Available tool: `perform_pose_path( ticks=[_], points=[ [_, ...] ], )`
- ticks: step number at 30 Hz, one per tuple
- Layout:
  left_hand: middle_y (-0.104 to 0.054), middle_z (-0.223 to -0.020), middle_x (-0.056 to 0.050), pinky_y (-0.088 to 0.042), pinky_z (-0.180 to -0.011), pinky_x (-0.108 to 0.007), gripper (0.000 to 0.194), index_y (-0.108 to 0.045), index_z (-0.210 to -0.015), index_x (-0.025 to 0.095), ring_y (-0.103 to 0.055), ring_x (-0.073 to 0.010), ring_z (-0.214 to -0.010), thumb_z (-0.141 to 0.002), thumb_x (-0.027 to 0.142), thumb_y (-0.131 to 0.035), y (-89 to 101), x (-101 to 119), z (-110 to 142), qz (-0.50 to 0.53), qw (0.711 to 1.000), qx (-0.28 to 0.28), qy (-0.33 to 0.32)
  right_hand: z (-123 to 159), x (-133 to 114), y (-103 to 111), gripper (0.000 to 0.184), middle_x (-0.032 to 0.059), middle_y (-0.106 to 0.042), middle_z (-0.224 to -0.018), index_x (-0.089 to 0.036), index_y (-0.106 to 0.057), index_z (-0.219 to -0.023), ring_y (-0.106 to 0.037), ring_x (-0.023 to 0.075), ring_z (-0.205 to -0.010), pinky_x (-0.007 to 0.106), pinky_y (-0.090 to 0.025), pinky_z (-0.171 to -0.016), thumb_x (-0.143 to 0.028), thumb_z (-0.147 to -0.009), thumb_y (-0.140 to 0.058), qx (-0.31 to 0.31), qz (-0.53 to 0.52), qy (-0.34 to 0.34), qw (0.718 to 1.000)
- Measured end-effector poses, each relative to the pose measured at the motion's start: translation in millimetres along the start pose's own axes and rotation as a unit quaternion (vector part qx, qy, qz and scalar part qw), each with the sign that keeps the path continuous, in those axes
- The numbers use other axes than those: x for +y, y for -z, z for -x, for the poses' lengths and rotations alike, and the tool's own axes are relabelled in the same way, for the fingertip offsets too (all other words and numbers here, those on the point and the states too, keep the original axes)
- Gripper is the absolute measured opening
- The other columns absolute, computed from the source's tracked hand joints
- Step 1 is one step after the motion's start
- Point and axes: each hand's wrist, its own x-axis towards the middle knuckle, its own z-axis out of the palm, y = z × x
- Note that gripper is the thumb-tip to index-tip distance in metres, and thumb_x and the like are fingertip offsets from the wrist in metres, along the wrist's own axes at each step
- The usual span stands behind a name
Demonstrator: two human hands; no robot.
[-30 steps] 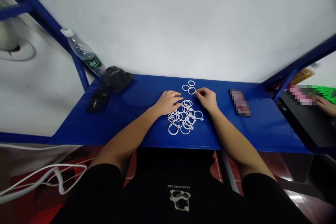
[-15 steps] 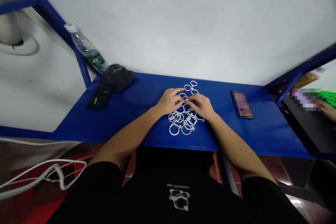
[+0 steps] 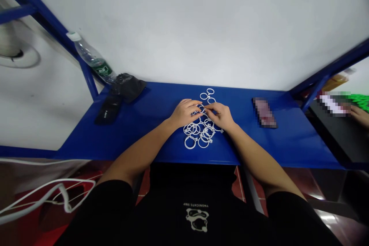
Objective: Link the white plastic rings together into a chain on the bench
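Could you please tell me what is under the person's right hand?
A white ring shows partly, poking out from under the right hand on the blue table. The hand hides the rest of it, and anything else directly underneath cannot be seen.

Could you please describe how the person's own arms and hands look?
The left hand and right hand wear no gloves, and no watch or bracelet shows. Both forearms are bare up to the short black sleeves of a T-shirt, which bears a pale print.
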Motion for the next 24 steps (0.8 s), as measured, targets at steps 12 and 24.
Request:
perform_pose_path(
  ticks=[12, 24],
  points=[
    [-0.075, -0.133, -0.01, -0.053, -0.109, -0.05, 0.032, -0.074, -0.126, 0.022, -0.07, -0.028, -0.125, -0.097, 0.037, -0.08, 3.4, -3, -1, -0.031, 0.997, -0.01, 0.069, -3, 18, 5, 0.023, 0.0063, -0.083, -0.093, -0.023, -0.081, -0.103, -0.075, 0.0213, -0.081, 0.035, -0.06, -0.079, -0.039, -0.102, -0.064, 0.116, 0.021, -0.013, 0.993],
    [-0.076, -0.128, -0.007, -0.042, -0.116, -0.052, 0.019, -0.08, -0.115, 0.023, -0.067, -0.0279, -0.121, -0.102, 0.034, -0.071, 3.0, -6, 0, -0.072, 0.977, -0.107, 0.168, -10, 73, 8, 0.043, 0.0105, -0.083, -0.089, -0.016, -0.083, -0.102, -0.073, 0.0232, -0.072, 0.037, -0.059, -0.074, -0.054, -0.088, -0.069, 0.23, -0.044, -0.254, 0.939]
  ],
)
